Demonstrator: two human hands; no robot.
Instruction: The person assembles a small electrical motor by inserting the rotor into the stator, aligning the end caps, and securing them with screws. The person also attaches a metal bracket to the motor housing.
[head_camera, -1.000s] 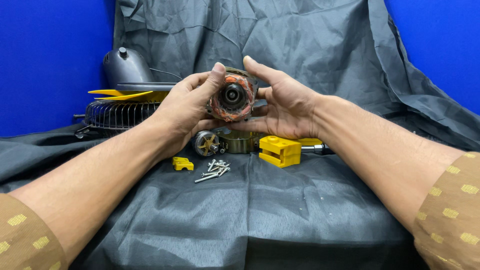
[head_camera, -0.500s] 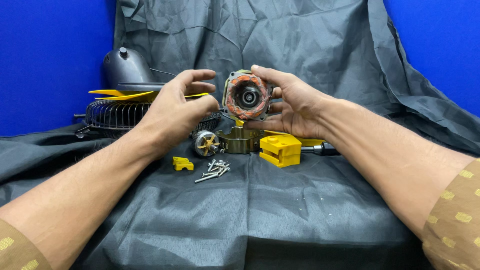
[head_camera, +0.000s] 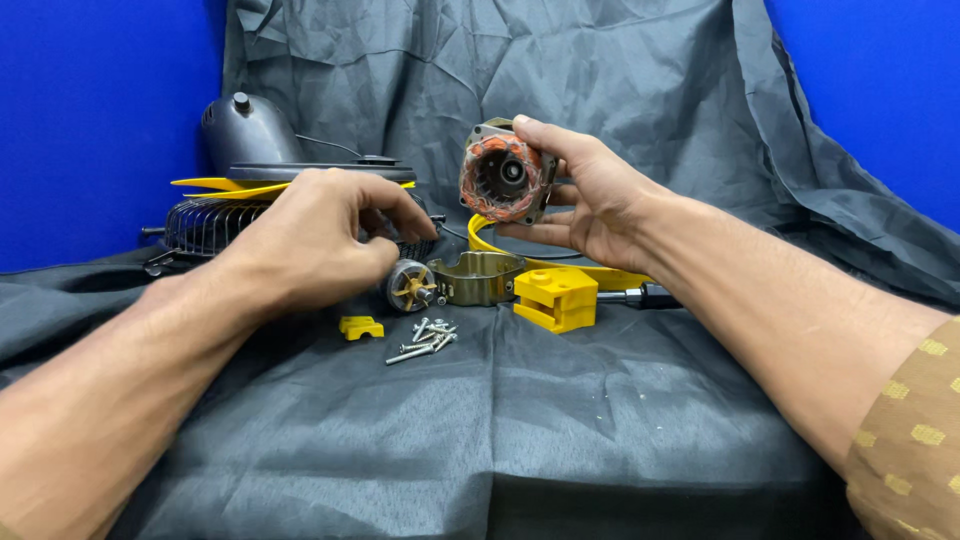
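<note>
Nearest, on the dark cloth (head_camera: 560, 420) over the tabletop, lie loose screws (head_camera: 424, 338) and a small yellow clip (head_camera: 360, 326), with a yellow block (head_camera: 556, 297) to their right. Just behind, the left hand (head_camera: 318, 240) hangs low with its fingers curled loosely together, gripping nothing visible, beside a round rotor (head_camera: 410, 285) and a metal ring (head_camera: 478, 277). Farther back and raised off the cloth, the right hand (head_camera: 590, 195) clamps the stator (head_camera: 503, 176), a squarish metal frame wound with orange-red copper coils around a dark central hole, with the black fan grille (head_camera: 205, 225) at the far left.
</note>
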